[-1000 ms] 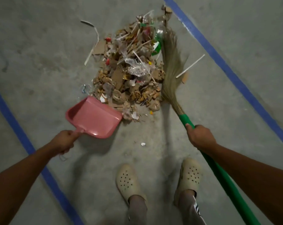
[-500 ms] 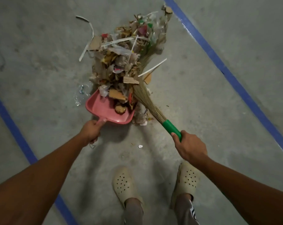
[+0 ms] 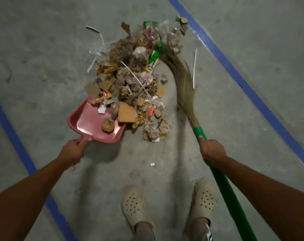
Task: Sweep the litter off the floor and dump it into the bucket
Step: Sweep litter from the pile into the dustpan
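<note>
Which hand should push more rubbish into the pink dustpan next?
The right hand. It holds the green broom, whose bristles lie on the right side of the litter pile, ready to sweep left. The left hand only holds the pink dustpan at the pile's near edge.

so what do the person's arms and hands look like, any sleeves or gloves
Both are bare. The left hand and right hand have no gloves, and no rings or watch can be made out. The left forearm and right forearm show no sleeves, bands or markings up to the frame edge.
</note>
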`<act>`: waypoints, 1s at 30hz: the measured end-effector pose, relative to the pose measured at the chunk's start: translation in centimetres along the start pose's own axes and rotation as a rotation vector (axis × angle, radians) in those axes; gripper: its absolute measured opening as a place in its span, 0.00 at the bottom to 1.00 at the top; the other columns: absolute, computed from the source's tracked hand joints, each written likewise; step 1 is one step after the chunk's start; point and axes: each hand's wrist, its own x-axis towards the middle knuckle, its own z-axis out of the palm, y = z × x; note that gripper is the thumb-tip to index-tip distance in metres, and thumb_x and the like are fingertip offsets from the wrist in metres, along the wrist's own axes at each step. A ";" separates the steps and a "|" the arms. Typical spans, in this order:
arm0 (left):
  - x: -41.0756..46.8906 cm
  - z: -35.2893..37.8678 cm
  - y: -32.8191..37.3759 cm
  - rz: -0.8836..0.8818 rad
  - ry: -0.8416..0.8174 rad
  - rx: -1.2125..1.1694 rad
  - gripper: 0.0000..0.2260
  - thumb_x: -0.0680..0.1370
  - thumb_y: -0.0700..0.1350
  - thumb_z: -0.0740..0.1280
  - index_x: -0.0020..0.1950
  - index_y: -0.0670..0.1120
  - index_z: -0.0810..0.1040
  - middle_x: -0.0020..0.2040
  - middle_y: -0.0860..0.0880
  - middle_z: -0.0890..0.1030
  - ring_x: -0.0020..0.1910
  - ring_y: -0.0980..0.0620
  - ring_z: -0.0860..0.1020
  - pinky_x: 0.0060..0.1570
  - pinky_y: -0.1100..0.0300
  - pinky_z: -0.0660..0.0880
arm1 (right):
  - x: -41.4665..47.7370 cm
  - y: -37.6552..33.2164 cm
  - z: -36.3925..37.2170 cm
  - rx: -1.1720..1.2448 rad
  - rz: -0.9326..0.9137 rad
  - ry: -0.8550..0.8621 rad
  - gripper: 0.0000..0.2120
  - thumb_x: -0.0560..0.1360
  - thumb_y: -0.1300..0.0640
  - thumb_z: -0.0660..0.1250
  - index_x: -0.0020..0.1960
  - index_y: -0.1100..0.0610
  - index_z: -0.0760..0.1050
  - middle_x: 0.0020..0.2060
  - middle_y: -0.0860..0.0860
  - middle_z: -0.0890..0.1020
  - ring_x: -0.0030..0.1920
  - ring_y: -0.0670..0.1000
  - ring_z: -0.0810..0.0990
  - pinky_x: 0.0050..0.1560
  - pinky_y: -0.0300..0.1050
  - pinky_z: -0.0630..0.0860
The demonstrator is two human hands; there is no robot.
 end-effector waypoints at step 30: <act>0.5 5.4 0.6 0.127 -0.070 -0.044 0.16 0.68 0.50 0.67 0.50 0.42 0.77 0.34 0.44 0.76 0.31 0.45 0.74 0.34 0.51 0.72 | -2.4 3.4 1.5 -0.336 -0.401 0.242 0.25 0.81 0.32 0.48 0.54 0.51 0.72 0.32 0.50 0.76 0.31 0.50 0.76 0.29 0.43 0.71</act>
